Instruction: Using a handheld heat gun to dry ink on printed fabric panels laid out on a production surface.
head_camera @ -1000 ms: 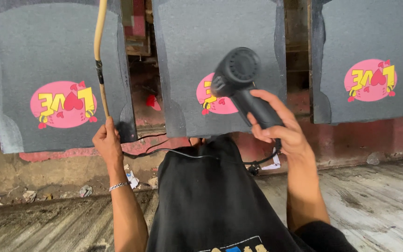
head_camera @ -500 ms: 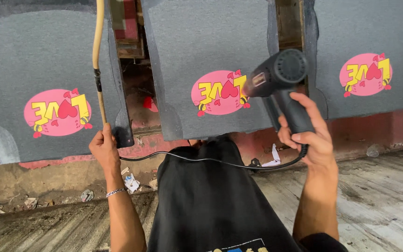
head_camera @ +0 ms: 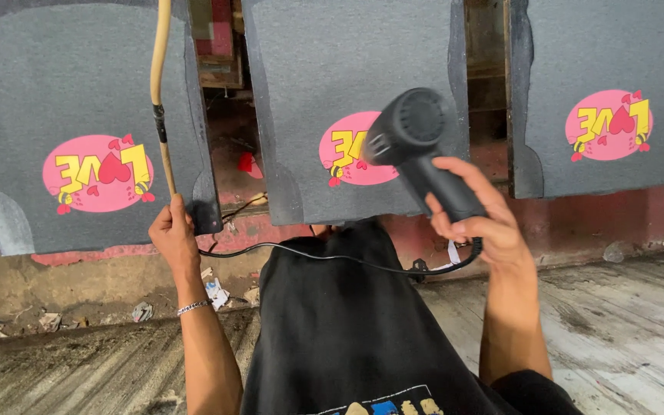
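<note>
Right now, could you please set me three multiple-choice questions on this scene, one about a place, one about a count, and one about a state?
1. Where does the hair dryer point?
A. at the middle grey mat
B. at the floor
C. at the left mat

2. How many grey mats with a pink print hang in view?
A. two
B. three
C. five

3. What is the left hand doing?
A. resting open on the floor
B. gripping the thin cane
C. holding the cord

Answers:
1. A, since the right hand holds the dryer by its handle with the nozzle against the middle mat's print.
2. B, as one hangs left, one in the middle, one right.
3. B, because its fingers are closed around the cane's lower end, beside the left mat.
</note>
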